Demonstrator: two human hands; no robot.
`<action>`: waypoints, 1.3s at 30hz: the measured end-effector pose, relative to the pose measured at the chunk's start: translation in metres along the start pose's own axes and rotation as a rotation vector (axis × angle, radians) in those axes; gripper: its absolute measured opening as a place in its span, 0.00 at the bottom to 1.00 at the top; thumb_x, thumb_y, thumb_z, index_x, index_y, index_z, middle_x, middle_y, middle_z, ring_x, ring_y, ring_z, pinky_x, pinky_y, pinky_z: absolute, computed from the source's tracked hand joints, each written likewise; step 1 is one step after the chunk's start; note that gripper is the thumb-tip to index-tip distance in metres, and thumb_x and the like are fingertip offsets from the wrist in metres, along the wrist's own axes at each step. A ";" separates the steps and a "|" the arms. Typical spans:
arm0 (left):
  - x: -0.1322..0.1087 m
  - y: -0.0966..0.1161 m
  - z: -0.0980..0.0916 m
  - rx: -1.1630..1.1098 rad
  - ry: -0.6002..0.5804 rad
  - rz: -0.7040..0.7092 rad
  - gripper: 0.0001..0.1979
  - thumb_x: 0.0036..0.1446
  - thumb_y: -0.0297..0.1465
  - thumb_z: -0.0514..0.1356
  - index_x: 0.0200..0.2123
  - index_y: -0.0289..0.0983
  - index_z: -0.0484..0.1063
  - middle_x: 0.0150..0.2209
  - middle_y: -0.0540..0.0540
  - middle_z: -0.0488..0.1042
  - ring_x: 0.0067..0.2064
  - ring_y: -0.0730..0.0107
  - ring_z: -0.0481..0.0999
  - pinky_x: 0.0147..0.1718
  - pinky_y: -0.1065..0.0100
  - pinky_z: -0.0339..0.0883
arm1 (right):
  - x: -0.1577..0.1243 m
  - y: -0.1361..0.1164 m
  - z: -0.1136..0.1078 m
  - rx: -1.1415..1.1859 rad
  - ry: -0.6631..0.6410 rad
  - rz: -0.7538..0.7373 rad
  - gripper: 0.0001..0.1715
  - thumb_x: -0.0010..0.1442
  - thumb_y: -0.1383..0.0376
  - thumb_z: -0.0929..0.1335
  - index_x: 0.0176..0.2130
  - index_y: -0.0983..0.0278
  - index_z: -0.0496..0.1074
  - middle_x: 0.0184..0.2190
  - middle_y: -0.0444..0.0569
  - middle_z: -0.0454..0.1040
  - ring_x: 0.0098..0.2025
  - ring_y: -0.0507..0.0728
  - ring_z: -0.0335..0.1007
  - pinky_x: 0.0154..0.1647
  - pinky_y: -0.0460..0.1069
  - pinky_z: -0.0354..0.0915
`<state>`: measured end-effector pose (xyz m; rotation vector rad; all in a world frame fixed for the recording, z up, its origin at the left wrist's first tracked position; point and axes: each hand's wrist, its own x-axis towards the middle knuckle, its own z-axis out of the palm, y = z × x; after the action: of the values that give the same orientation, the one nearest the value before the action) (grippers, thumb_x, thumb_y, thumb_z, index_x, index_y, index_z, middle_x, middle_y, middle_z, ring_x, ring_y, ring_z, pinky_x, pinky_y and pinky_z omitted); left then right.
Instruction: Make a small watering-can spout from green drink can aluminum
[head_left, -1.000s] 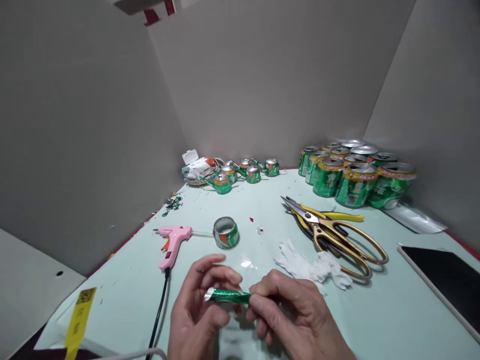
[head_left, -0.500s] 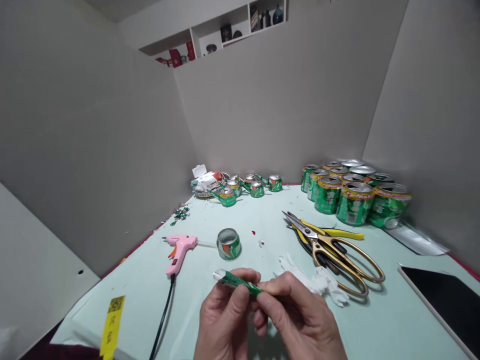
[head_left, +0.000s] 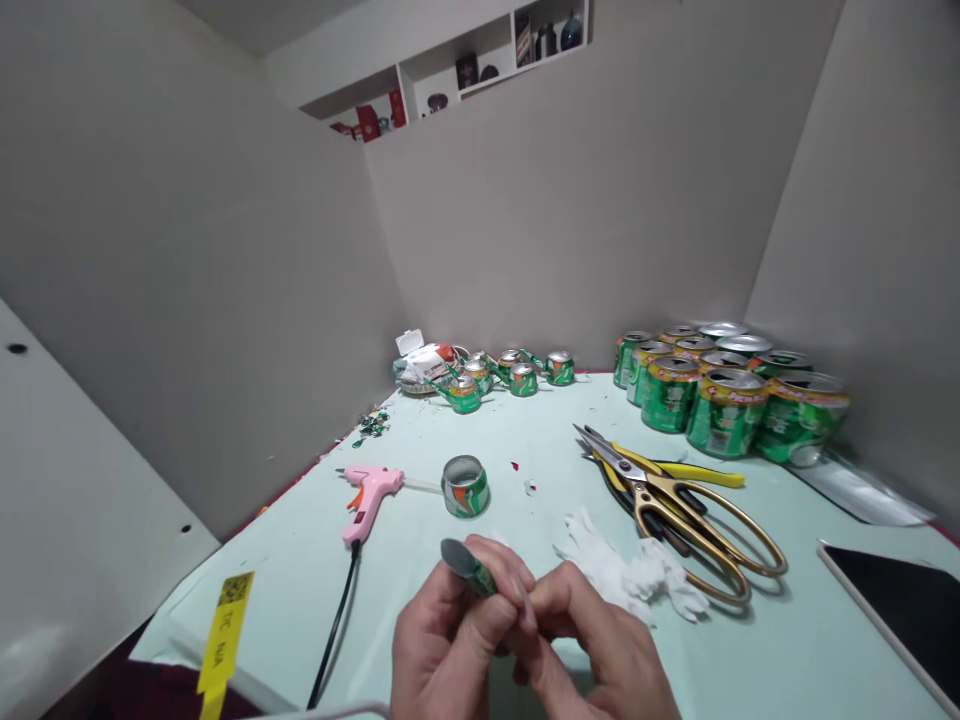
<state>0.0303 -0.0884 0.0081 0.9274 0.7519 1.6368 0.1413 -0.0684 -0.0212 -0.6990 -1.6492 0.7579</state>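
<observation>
Near the front edge of the view, my left hand [head_left: 459, 630] pinches a narrow green metal strip [head_left: 480, 575] with a rounded, dull grey end pointing up and left. My right hand [head_left: 592, 640] is closed at the strip's other end, its fingertips touching those of my left hand; that end is hidden among the fingers. Just beyond my hands stands a cut green can ring [head_left: 465, 487]. A pink glue gun [head_left: 367, 500] lies left of the ring, its clear stick reaching toward it.
Gold-handled scissors [head_left: 645, 490] lie over yellow pliers [head_left: 701, 473] at right, beside crumpled white gloves [head_left: 630, 570]. Several green cans [head_left: 727, 415] stand back right, short cut cans [head_left: 523, 379] at the back. A tablet [head_left: 900, 610] lies far right; a black cable [head_left: 339, 625] runs at left.
The strip has turned in my left hand, so its rounded end shows dark grey and less green is visible. My fingers have drawn closer around it. The whole view has shifted slightly.
</observation>
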 end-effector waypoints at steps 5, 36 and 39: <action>0.016 0.010 -0.011 0.027 0.018 -0.142 0.12 0.58 0.36 0.64 0.27 0.35 0.74 0.29 0.48 0.68 0.34 0.69 0.66 0.37 0.69 0.62 | 0.017 -0.009 -0.018 -0.057 -0.102 0.042 0.05 0.62 0.66 0.65 0.32 0.60 0.68 0.27 0.42 0.75 0.30 0.52 0.75 0.34 0.45 0.69; 0.015 0.009 -0.038 1.184 -0.466 0.105 0.15 0.67 0.36 0.48 0.31 0.38 0.70 0.25 0.51 0.70 0.27 0.70 0.69 0.30 0.72 0.59 | 0.034 0.005 -0.029 -0.137 -0.264 0.172 0.06 0.61 0.69 0.66 0.31 0.63 0.66 0.28 0.41 0.67 0.31 0.51 0.62 0.33 0.46 0.56; 0.017 0.006 -0.044 1.173 -0.483 0.184 0.15 0.67 0.34 0.48 0.32 0.38 0.70 0.24 0.52 0.70 0.25 0.72 0.68 0.27 0.73 0.60 | 0.034 0.004 -0.027 -0.141 -0.258 0.177 0.09 0.62 0.65 0.67 0.30 0.62 0.64 0.26 0.40 0.65 0.29 0.51 0.60 0.32 0.46 0.55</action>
<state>-0.0131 -0.0748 -0.0055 2.1600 1.3108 0.9246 0.1619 -0.0361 -0.0001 -0.8855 -1.9069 0.8934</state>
